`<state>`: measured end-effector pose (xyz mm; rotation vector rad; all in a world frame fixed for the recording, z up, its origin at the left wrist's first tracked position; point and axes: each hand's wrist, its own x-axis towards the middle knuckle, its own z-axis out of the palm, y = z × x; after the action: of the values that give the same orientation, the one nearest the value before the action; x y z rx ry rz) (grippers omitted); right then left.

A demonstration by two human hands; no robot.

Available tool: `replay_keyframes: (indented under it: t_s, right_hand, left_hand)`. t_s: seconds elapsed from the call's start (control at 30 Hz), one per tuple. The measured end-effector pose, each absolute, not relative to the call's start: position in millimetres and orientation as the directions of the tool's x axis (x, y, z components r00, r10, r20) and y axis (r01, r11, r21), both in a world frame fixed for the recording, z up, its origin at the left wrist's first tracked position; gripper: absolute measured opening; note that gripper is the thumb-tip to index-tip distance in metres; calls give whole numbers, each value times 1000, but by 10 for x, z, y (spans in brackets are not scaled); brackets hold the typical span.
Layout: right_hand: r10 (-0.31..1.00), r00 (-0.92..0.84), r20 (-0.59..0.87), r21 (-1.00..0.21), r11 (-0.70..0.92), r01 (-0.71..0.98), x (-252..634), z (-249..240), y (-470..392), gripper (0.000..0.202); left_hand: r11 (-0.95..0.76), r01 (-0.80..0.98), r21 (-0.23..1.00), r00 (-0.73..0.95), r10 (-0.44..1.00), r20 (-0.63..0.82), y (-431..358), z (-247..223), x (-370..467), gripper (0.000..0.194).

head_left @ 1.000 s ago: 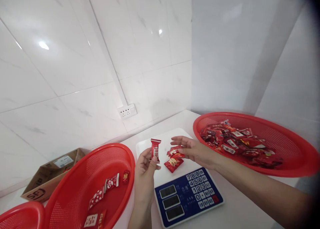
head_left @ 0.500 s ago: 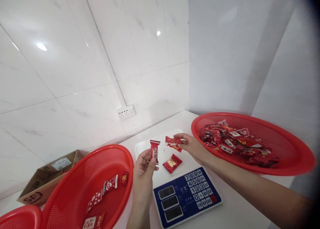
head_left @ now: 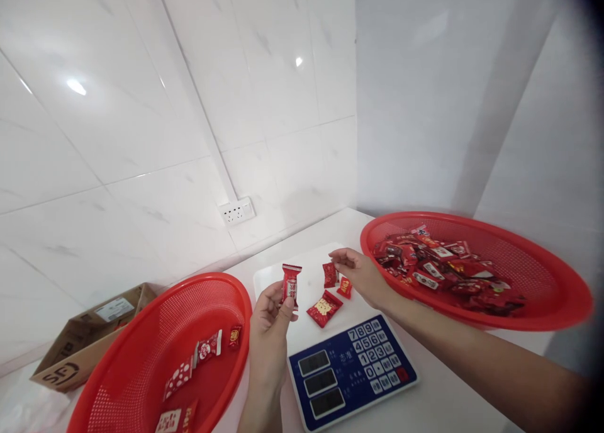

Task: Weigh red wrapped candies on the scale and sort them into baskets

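My left hand (head_left: 274,316) pinches a red wrapped candy (head_left: 291,287) upright between thumb and fingers. It is held above the near left of the white weighing plate (head_left: 278,269). Over the plate's right side, my right hand (head_left: 356,272) has its fingers loosely apart. Just below its fingertips are a small dark red wrapped candy (head_left: 329,275) and a brighter red one (head_left: 345,287). Closer to the keypad lies a square red packet (head_left: 324,308) with a cream print. The scale's blue panel (head_left: 352,370) has number keys and dark displays.
At right, a red basket (head_left: 557,294) holds a pile of red wrapped sweets (head_left: 443,263). A second red basket (head_left: 231,285) on the left contains several packets (head_left: 207,347). Behind it stands an open cardboard box (head_left: 80,351). A socket (head_left: 236,211) is on the tiled wall.
My right hand has let go of the red candies, which now lie apart below its fingertips. The left hand keeps its candy nearly still. The view has shifted slightly.
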<state>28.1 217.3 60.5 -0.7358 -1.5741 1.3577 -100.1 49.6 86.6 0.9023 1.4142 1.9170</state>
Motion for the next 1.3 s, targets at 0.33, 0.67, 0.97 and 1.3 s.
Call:
replay_keyframes:
  t_s: [0.33,0.67,0.97,1.3]
  right_hand:
    - [875,-414,250,-966,253,-50,449,712,2035,4]
    - [624,-766,155,-923,369,113,749,707,1511,26]
    - [688,-721,78,-948,274,159,859,671,1311,36]
    - [656,-754,19,-994,95,57,895,630,1265,40]
  left_hand:
    - [-225,-3,974,-577,796,182,492,901,-995,33]
    - [-121,418,900,-180,960,213,436,965,-831,23]
    - [-3,366,931,-122,991,52,416,951,-793,20]
    - [-26,197,980,-62,997,39,408,973,-770,22]
